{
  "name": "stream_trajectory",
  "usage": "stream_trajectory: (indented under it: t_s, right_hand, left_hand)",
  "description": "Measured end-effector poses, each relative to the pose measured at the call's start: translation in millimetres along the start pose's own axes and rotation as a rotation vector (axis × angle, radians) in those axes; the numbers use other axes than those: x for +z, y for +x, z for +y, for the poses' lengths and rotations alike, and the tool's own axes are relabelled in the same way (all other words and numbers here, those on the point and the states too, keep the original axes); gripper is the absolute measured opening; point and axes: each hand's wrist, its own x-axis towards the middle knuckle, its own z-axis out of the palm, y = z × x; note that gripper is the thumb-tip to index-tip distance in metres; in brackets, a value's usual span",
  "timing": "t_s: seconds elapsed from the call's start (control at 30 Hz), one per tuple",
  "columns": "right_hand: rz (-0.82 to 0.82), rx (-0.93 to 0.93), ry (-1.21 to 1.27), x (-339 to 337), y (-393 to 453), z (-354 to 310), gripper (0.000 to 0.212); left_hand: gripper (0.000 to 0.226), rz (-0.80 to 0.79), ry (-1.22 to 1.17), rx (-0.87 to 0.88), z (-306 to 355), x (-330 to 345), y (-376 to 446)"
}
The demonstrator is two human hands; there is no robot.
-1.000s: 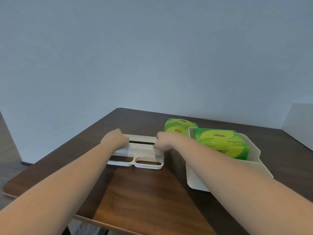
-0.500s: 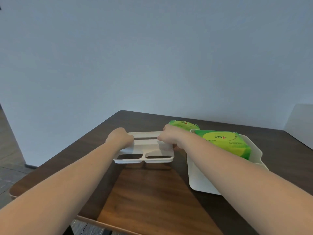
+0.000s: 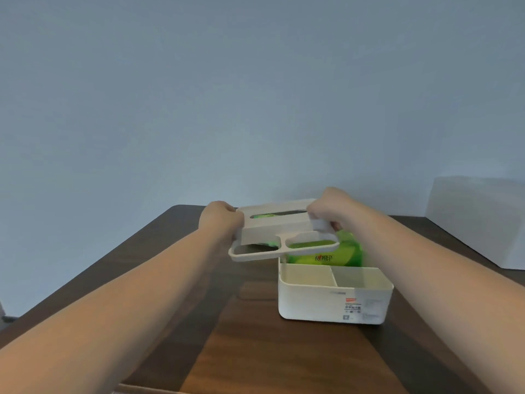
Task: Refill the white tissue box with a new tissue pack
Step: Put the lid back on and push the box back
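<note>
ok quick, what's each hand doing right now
left hand: closed on the left end of the white lid
right hand: closed on the lid's right end

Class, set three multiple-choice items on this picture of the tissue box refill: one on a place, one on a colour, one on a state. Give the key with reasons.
1. Where is the lid?
A. Flat on the table
B. Held in the air, above and left of the tissue box
C. Fully seated on the box

2. What colour is the tissue pack?
A. Green
B. Blue
C. Red

3. The two front compartments of the tissue box are:
A. Full of pens
B. Covered
C. Empty

Key: B, both hands (left hand, right hand) grip its ends; A, green wrapper shows; C, bare white floors show.
</note>
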Motion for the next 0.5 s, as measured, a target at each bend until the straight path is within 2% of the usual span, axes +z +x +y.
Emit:
stream_trajectory:
  t_s: [0.13, 0.23, 0.4, 0.5]
  right_hand:
    - [-0.003, 0.099, -0.086, -16, -10, 33, 0.017]
    - [-0.005, 0.156, -0.105, -22, -13, 56, 0.007]
    - [0.04, 0.118, 0.037, -28, -7, 89, 0.027]
    - [0.037, 0.12, 0.051, -25, -5, 97, 0.028]
  left_hand:
    - [0.019, -0.042, -0.079, -0.015, 18, 29, -12]
    - [0.018, -0.097, -0.031, -0.01, 28, 46, -21]
    - [0.017, -0.131, 0.048, 0.008, 40, 69, -36]
    - [0.018, -0.144, 0.017, -0.021, 42, 78, -39]
